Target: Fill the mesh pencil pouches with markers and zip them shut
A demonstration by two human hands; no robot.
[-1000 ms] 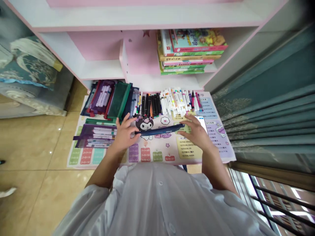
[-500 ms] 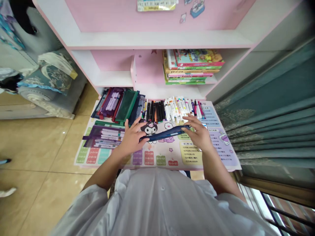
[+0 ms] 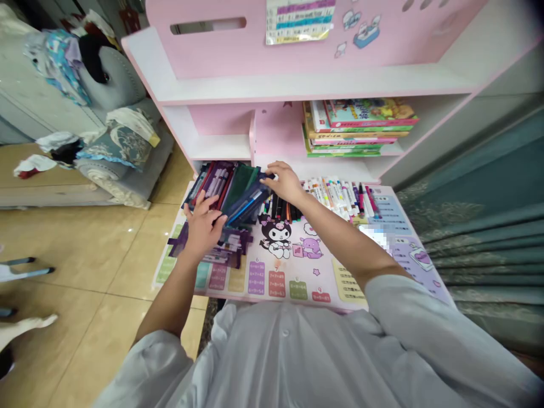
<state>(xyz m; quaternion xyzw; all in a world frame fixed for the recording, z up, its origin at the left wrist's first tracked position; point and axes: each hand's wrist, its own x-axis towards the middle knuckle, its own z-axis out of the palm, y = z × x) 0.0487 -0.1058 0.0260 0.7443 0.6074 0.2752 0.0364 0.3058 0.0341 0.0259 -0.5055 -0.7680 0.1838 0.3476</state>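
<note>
A dark blue mesh pouch [image 3: 249, 203] with blue pens inside lies slanted over the other pouches at the desk's left. My right hand [image 3: 285, 182] pinches its upper right end. My left hand [image 3: 203, 225] is at its lower left end, fingers spread over the pouches. Behind are a green pouch [image 3: 240, 184] and a purple pouch with markers [image 3: 219, 180]. Another purple pouch [image 3: 232, 249] lies in front, partly under my left hand. Black markers [image 3: 280, 209] lie beside the blue pouch, partly hidden by my right hand.
White markers [image 3: 331, 195] and pink pens [image 3: 369, 199] lie along the back of the desk. A stack of books [image 3: 357, 136] sits on the shelf. The desk mat [image 3: 255, 297] has printed charts. A sofa with clothes [image 3: 123, 133] stands at the left.
Both hands have moved left with the blue pouch, from the middle of the mat onto the pouch pile. My left hand's fingers have spread. The view has shifted left.
</note>
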